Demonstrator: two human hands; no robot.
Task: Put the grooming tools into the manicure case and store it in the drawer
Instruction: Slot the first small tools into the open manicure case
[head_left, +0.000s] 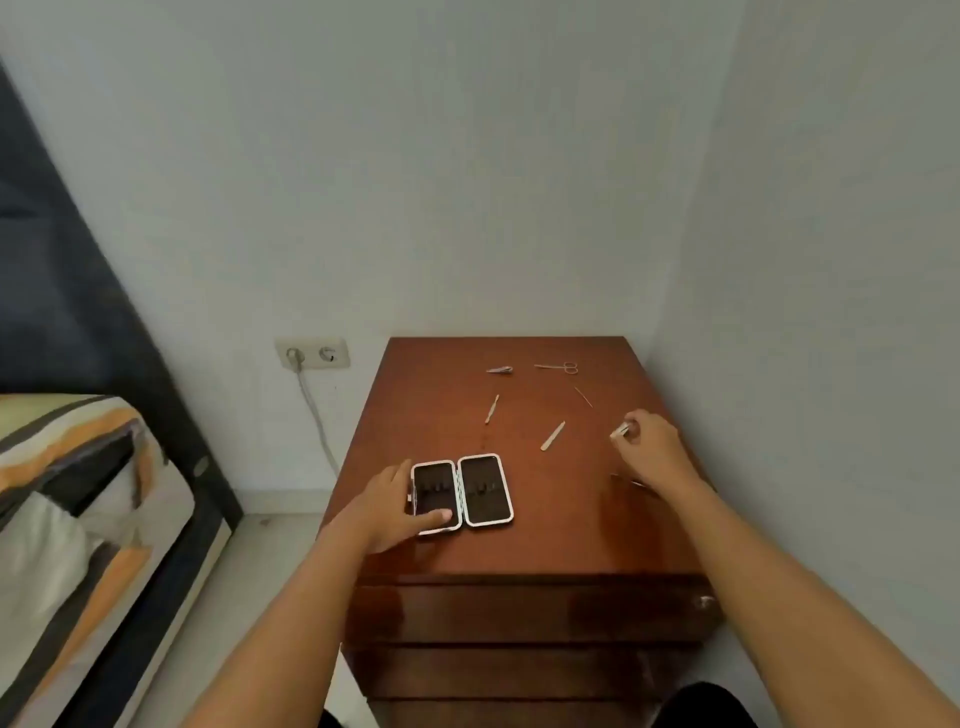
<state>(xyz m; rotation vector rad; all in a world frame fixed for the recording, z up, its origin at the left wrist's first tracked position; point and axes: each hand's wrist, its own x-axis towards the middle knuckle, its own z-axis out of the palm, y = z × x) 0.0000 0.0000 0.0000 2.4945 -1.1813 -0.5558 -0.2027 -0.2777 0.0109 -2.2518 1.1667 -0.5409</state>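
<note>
Nearest, two bare forearms reach forward over a dark wooden chest of drawers, whose top drawer (530, 610) is closed, with a small knob at its right end. On the near left of the glossy surface (561, 535), the manicure case (461, 496) lies opened flat, both dark halves facing up and apparently empty. The left hand (387, 512) rests against its left half, thumb across the near edge, grip loose and steadying rather than clasping.

Further right, the right hand (649, 447) pinches a small metal tool (620, 430) between its fingertips, at or just above the surface; it is too small to name.

Beyond, more grooming tools lie scattered and well apart: a flat file (552, 435), a slim pusher (492, 408), a thin probe (583, 397), then, farthest, nail clippers (500, 370) and small scissors (558, 367).

Packing looks barely begun. The next move likely calls for carrying the pinched tool left to the case and sliding it under a holding loop while the left hand keeps the case from shifting.

A bed and a wall socket sit at left.
</note>
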